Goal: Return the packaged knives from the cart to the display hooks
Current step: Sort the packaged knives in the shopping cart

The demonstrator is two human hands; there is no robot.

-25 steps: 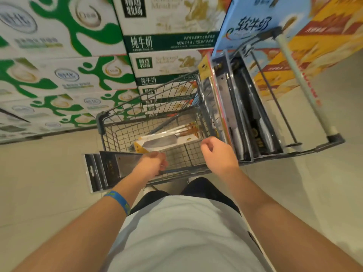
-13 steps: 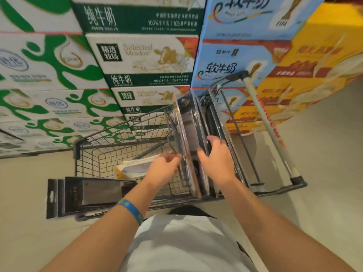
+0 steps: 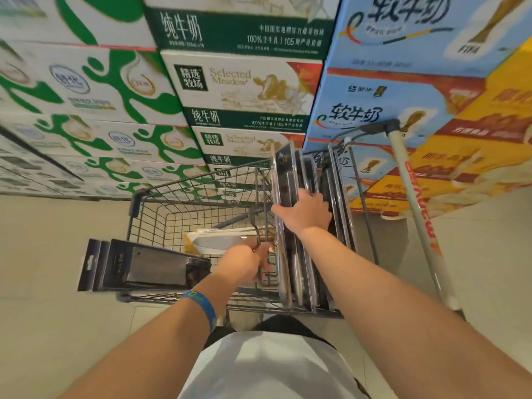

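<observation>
Two forearms reach forward over a white shirt (image 3: 259, 367), the left one with a blue wristband (image 3: 201, 305). The left hand (image 3: 247, 264) has its fingers curled round the wire flap (image 3: 254, 223) of the shopping cart (image 3: 172, 203), as far as I can see. Probably it steadies the cart while the other hand works.

The right hand (image 3: 306, 216) is a little further. Its thumb is on the left side and its fingers go over the edges of the upright knife packs (image 3: 285, 174), so it clasps some of them together. These packs stand on edge in a row in the seat part of the cart, near the cart handle (image 3: 414, 203), which makes them easy to take from above.

More flat dark knife packs (image 3: 138, 266) lie across the left rim, with their hang holes pointing outward. One boxed knife (image 3: 213, 243) in a yellow and white box lies on the bottom of the basket.

Behind the cart are stacked milk cartons (image 3: 241, 87). No display hooks are in view, so I judge that all the knives have yet to be carried to them.
</observation>
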